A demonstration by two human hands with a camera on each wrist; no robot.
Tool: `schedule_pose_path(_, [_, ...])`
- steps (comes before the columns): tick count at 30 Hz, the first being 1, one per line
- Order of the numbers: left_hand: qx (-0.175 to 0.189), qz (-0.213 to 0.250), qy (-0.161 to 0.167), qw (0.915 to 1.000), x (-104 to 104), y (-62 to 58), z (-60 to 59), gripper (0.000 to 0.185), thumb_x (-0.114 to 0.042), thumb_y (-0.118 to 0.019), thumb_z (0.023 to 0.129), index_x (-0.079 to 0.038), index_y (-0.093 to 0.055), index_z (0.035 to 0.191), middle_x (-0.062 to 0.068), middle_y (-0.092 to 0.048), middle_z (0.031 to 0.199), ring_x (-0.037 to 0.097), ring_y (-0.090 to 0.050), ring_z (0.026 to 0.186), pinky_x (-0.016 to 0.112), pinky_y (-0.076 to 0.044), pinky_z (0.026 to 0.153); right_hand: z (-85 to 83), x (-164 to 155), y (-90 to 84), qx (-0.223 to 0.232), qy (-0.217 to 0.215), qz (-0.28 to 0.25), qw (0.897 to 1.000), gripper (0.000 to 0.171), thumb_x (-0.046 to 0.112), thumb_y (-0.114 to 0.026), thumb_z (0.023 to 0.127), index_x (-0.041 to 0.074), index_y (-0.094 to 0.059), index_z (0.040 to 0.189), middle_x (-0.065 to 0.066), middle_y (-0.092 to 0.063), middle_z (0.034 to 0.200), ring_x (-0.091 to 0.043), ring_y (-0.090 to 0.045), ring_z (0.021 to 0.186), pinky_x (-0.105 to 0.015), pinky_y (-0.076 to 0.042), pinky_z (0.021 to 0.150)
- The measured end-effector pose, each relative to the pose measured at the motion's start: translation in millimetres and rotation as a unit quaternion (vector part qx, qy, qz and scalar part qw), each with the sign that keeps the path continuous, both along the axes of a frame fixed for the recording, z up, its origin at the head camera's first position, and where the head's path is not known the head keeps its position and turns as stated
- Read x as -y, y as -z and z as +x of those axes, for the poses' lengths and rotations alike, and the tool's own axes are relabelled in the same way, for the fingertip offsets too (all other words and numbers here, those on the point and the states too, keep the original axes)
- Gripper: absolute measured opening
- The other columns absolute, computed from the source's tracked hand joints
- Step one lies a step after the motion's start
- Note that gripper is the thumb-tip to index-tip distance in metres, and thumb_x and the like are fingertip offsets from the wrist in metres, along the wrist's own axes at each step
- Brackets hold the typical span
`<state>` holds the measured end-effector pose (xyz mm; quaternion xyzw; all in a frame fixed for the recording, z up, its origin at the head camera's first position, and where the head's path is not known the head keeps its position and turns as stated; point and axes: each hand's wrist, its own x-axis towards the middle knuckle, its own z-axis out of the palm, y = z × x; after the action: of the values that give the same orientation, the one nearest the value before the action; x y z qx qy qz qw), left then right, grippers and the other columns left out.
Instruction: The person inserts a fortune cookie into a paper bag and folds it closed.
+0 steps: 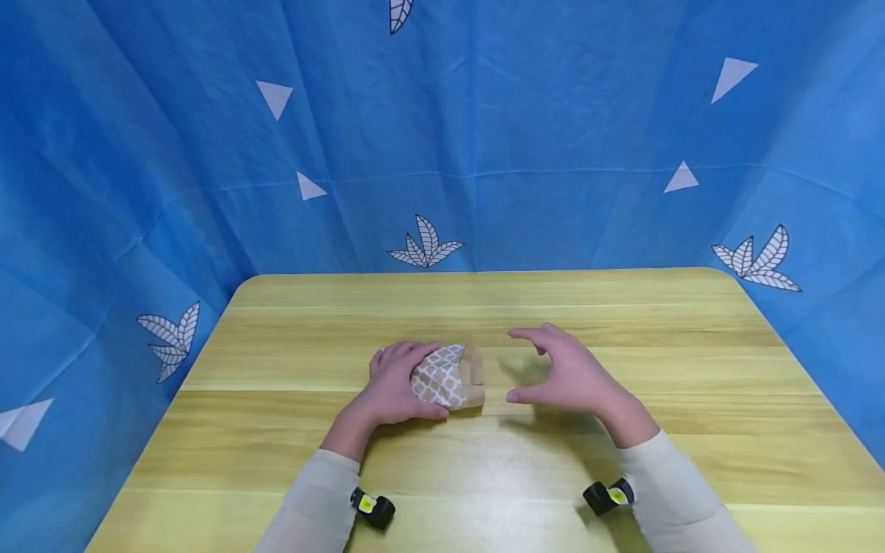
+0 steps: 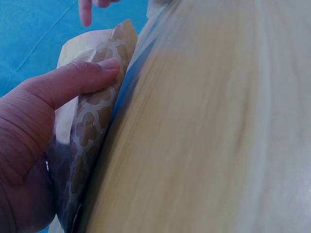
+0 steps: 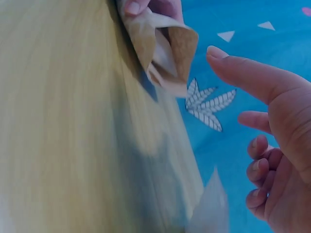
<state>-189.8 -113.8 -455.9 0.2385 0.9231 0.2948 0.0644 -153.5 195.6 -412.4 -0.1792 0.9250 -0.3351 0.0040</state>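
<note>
A small brown paper bag (image 1: 442,378) with a white lattice print lies on its side on the wooden table, its mouth towards the right. My left hand (image 1: 399,388) grips it from the left, thumb along the near side and fingers over the far side. In the right wrist view the open mouth of the bag (image 3: 187,53) shows a pale inside; whether anything lies deeper cannot be seen. My right hand (image 1: 568,376) is held to the right of the bag, apart from it. Its thumb and fingers are spread, holding nothing.
The wooden table (image 1: 276,461) extends around both hands. Behind it and at the sides hangs a blue cloth (image 1: 539,138) printed with leaves and white triangles. Each wrist wears a small black camera (image 1: 373,508). A pale pointed shape (image 3: 212,208) near the right hand is unclear.
</note>
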Motion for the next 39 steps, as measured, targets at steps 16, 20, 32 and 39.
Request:
schedule_pose_path(16, [0.000,0.004,-0.004,1.0000,-0.5,-1.6,-0.5,0.107,-0.055,-0.090,0.058,-0.023,-0.046,0.150,0.003,-0.048,0.142,0.028,-0.033,0.135,0.054,-0.010,0.110,22.1,-58.3,15.2,-0.001,0.060,0.020,0.998,0.097,0.057,-0.088,0.066,0.019,-0.049,0.147,-0.006,-0.056,0.126,-0.026,-0.051,0.105,-0.047,-0.045,0.079])
schedule_pose_path(20, [-0.003,0.008,-0.006,0.9999,0.3,-0.7,-0.2,0.106,-0.054,-0.091,0.058,-0.023,-0.047,0.150,0.003,-0.048,0.141,0.028,-0.034,0.134,0.055,-0.011,0.110,25.4,-67.6,17.6,0.000,0.066,0.027,0.997,0.100,0.059,-0.087,0.067,0.016,-0.048,0.148,-0.009,-0.055,0.128,-0.029,-0.051,0.105,-0.048,-0.044,0.079])
schedule_pose_path(32, [-0.006,0.014,-0.005,0.9999,1.7,-1.2,0.4,0.106,-0.053,-0.092,0.058,-0.022,-0.048,0.150,0.004,-0.050,0.139,0.030,-0.035,0.134,0.057,-0.012,0.109,27.3,-89.7,31.1,0.015,0.081,0.050,0.995,0.105,0.063,-0.087,0.063,0.007,-0.050,0.144,-0.011,-0.056,0.112,-0.028,-0.052,0.096,-0.047,-0.044,0.078])
schedule_pose_path(39, [-0.005,0.013,-0.003,0.9999,1.3,-1.2,0.1,0.106,-0.054,-0.092,0.058,-0.022,-0.048,0.149,0.003,-0.050,0.139,0.029,-0.035,0.134,0.057,-0.012,0.109,24.9,-95.7,37.8,0.020,0.079,0.062,0.995,0.102,0.064,-0.087,0.062,0.006,-0.054,0.139,-0.007,-0.055,0.101,-0.024,-0.050,0.089,-0.041,-0.042,0.071])
